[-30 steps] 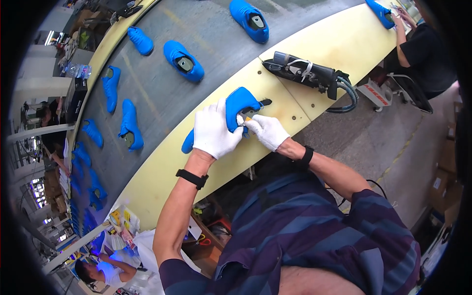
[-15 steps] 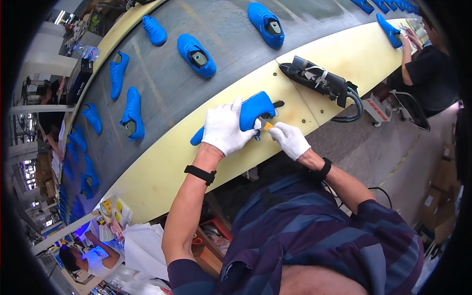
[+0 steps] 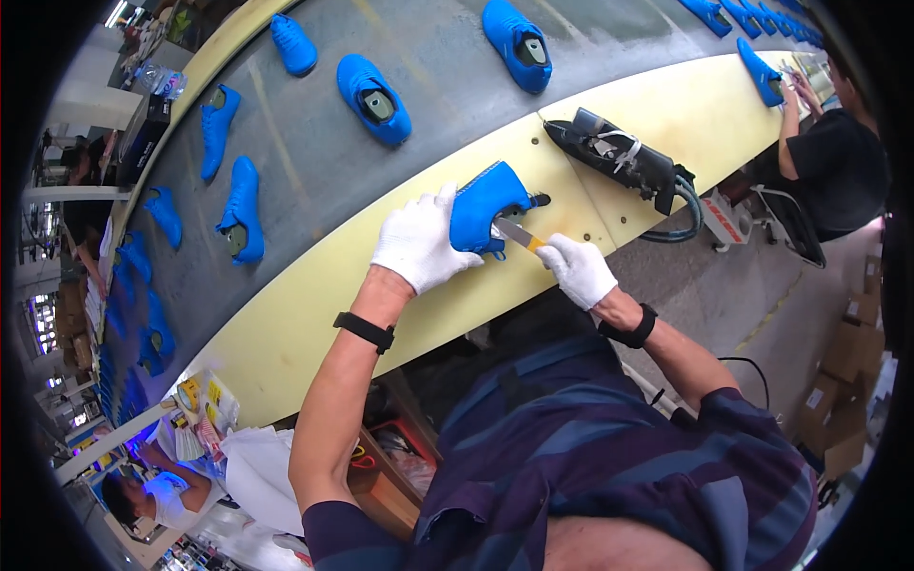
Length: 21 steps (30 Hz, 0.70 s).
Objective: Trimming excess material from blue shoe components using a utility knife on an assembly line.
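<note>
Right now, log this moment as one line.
left hand: grips blue shoe on yellow bench | right hand: holds yellow-handled tool against shoe | black power tool: lying beside

head cam | single fisheye view, worn high, facing steeply down | close over pale yellow curved workbench edge (image 3: 286,333) | rim bends straight lines

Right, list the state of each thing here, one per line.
Left hand, white-gloved: gripping the blue shoe.
Right hand, white-gloved: holding the yellow-handled flat tool.
Blue shoe: held on the cream bench edge.
Yellow-handled flat tool: tip at the shoe.
Black handheld machine: lying unattended.
</note>
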Each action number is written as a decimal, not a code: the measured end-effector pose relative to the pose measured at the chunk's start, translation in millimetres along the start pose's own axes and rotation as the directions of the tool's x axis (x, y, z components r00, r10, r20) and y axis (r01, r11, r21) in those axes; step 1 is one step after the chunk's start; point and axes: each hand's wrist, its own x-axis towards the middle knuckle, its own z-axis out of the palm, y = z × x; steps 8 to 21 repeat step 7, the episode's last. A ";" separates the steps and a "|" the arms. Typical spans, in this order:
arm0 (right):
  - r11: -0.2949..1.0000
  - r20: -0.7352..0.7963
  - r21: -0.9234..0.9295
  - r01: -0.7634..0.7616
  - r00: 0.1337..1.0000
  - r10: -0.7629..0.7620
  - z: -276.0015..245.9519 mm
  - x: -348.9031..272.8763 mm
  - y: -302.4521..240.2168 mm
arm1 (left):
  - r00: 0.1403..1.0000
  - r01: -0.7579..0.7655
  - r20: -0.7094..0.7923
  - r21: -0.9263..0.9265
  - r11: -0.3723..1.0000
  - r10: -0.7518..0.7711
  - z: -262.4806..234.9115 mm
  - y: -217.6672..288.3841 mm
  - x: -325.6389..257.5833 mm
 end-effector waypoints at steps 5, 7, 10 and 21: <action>0.999 0.013 -0.039 0.034 0.999 -0.033 4.1 6.2 8.9 | 0.999 0.019 0.029 -0.009 1.000 -0.019 2.9 -3.7 6.6; 0.996 0.030 -0.075 0.054 0.998 -0.051 4.9 5.3 10.6 | 1.000 0.004 0.030 0.015 1.000 -0.005 7.3 -6.2 10.2; 0.996 0.030 -0.075 0.054 0.998 -0.051 4.9 5.3 10.6 | 1.000 0.004 0.030 0.015 1.000 -0.005 7.3 -6.2 10.2; 0.996 0.030 -0.075 0.054 0.998 -0.051 4.9 5.3 10.6 | 1.000 0.004 0.030 0.015 1.000 -0.005 7.3 -6.2 10.2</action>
